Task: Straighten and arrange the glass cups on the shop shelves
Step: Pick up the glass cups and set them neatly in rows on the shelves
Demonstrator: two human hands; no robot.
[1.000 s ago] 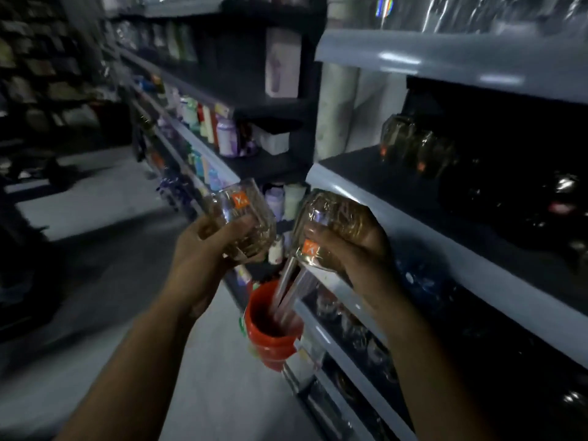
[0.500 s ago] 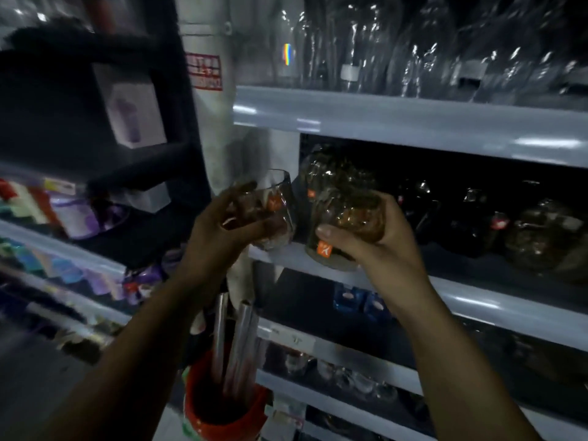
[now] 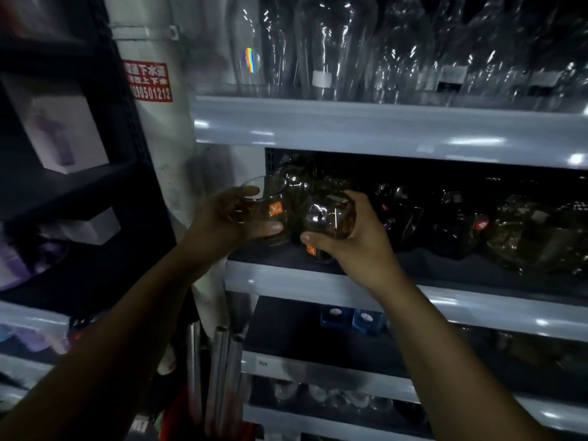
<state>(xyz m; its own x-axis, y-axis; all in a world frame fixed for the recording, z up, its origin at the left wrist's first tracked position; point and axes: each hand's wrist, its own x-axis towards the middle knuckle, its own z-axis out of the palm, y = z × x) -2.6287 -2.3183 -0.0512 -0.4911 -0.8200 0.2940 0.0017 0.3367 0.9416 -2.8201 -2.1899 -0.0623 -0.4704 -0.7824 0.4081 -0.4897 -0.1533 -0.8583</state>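
My left hand [image 3: 222,219] grips a clear glass cup [image 3: 264,202] with an orange sticker, held at the left end of the middle shelf [image 3: 318,289]. My right hand [image 3: 356,241] grips a second amber-tinted glass cup [image 3: 331,216], tilted on its side, its orange sticker low near my thumb. The two cups sit close together, just over the shelf's front edge. More glass cups [image 3: 305,183] stand behind them in the dark.
Further dark glassware [image 3: 528,230] lines the same shelf to the right. Tall clear glass vessels [image 3: 334,46] stand on the shelf above. A white pillar [image 3: 149,128] with a red sign is at left. Metal tubes [image 3: 219,374] stand below.
Both hands have carried their cups forward from in front of the shelf edge into the middle shelf's left end. The view has swung from the aisle onto the shelves.
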